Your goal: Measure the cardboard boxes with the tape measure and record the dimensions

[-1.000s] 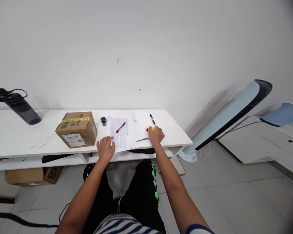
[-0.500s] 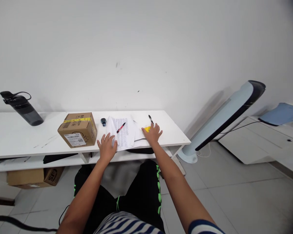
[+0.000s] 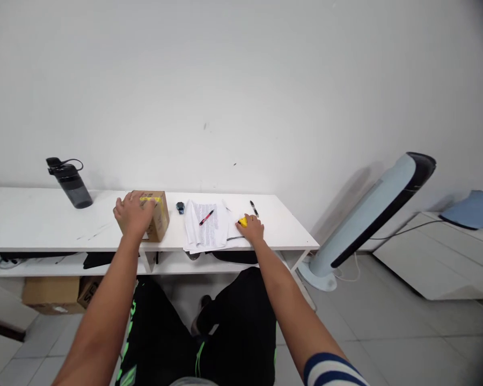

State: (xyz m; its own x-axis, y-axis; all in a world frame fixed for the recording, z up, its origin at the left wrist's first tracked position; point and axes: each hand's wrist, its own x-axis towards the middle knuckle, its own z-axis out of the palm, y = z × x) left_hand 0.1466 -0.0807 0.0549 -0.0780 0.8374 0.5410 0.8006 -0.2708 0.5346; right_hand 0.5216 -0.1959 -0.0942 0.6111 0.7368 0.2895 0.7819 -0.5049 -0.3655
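Note:
My left hand is over the brown cardboard box, its fingers spread across the box's top and near side. Whether it presses on the box or only hovers close is hard to see. My right hand is closed around a small yellow object with a dark mark, at the right part of the white table. Its exact kind is partly hidden by the fingers. Between the hands, printed sheets of paper lie with a red and black pen on them. A black pen rests behind my right hand.
A dark watch lies between box and papers. At the left stands a dark water bottle. A short black cord is near the front edge. A tall pale blue appliance stands right of the table. Another carton sits below.
My left hand has moved left from the edge of the papers to the cardboard box. My right hand has closed more around the yellow object. The view has shifted slightly.

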